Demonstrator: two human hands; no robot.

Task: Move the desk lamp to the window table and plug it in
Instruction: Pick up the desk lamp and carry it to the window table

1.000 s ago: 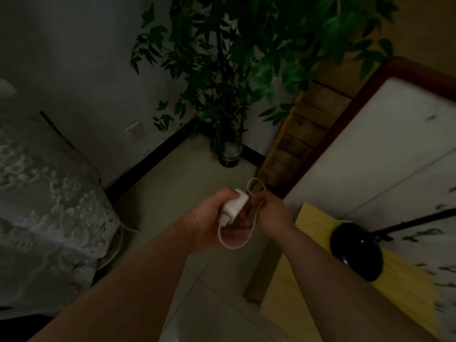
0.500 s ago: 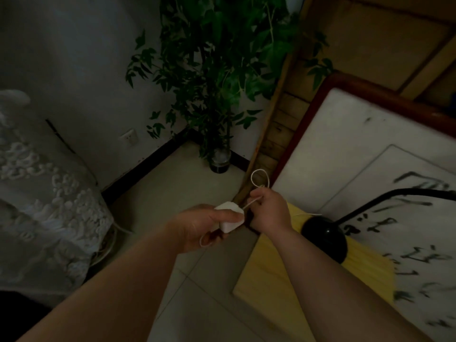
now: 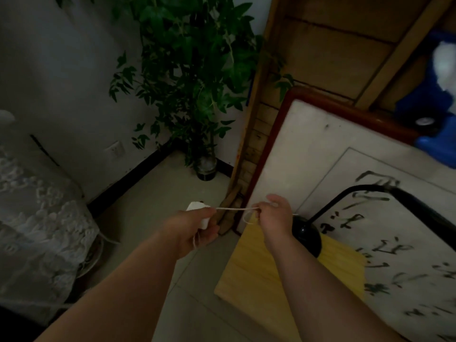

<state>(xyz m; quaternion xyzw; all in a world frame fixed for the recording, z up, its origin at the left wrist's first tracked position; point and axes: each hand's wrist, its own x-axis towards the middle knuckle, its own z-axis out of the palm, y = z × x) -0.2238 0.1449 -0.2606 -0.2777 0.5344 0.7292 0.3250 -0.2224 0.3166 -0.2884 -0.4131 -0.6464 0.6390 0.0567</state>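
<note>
My left hand (image 3: 195, 232) grips a white plug adapter (image 3: 198, 213) over the floor. A thin white cord (image 3: 233, 208) runs taut from it to my right hand (image 3: 274, 214), which pinches the cord with a small loop hanging below the fingers. Just right of that hand, the black desk lamp's round base (image 3: 308, 234) rests on a yellow wooden board (image 3: 259, 280), and its curved black arm (image 3: 394, 193) rises to the right. A white wall socket (image 3: 115, 149) sits low on the left wall.
A tall potted plant (image 3: 197, 90) stands in the corner in a dark pot (image 3: 206, 167). A table with a white calligraphy sheet and red-brown rim (image 3: 333, 102) fills the right. Lace-covered furniture (image 3: 37, 218) is on the left. A blue object (image 3: 434, 124) lies at far right.
My hands have drawn apart, pulling the cord straight between them; before, they were together with the cord looped around the adapter. The view has swung right toward the table.
</note>
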